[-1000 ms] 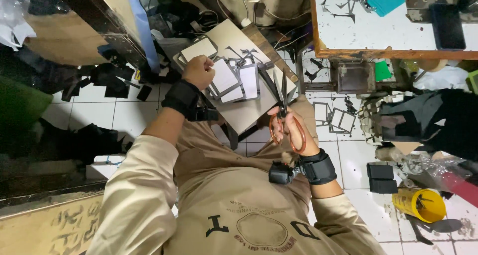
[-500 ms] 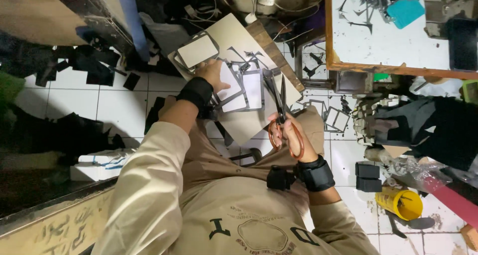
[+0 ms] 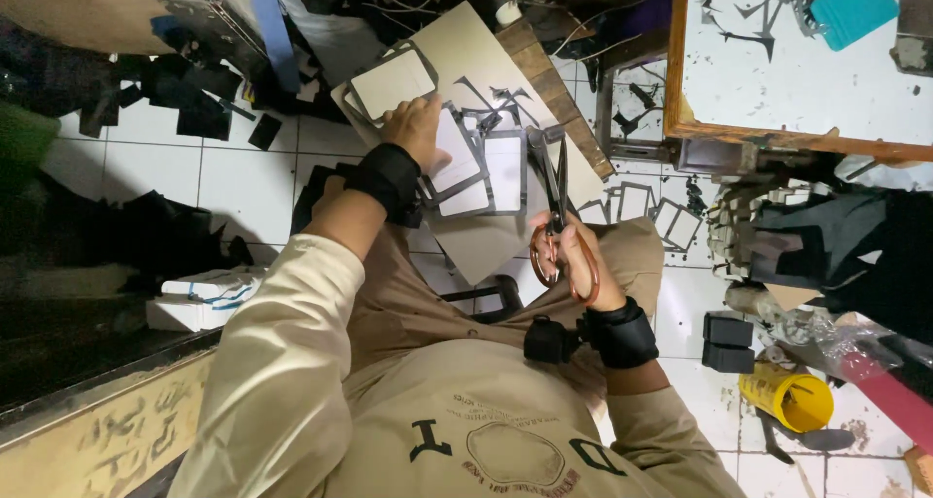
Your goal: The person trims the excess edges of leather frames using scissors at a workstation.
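While left hand (image 3: pixel 416 129) presses card (image 3: pixel 457 153) — right hand (image 3: pixel 573 255) grips scissors (image 3: pixel 556 202).

So the board (image 3: pixel 486 245) sits on the person's lap, with cut panels (image 3: pixel 505 172) lying on it. Left hand (image 3: pixel 413 129) rests on the panels toward the board's left side, right hand (image 3: pixel 573 255) is at the near right edge with scissors (image 3: pixel 554 182) pointing away over the board. Desk (image 3: pixel 777 70) is off to the far right, scraps (image 3: pixel 758 2) on top. A roll (image 3: pixel 792 396) lies on the floor (image 3: pixel 233 177) to the right, boxes (image 3: pixel 199 299) on the left.
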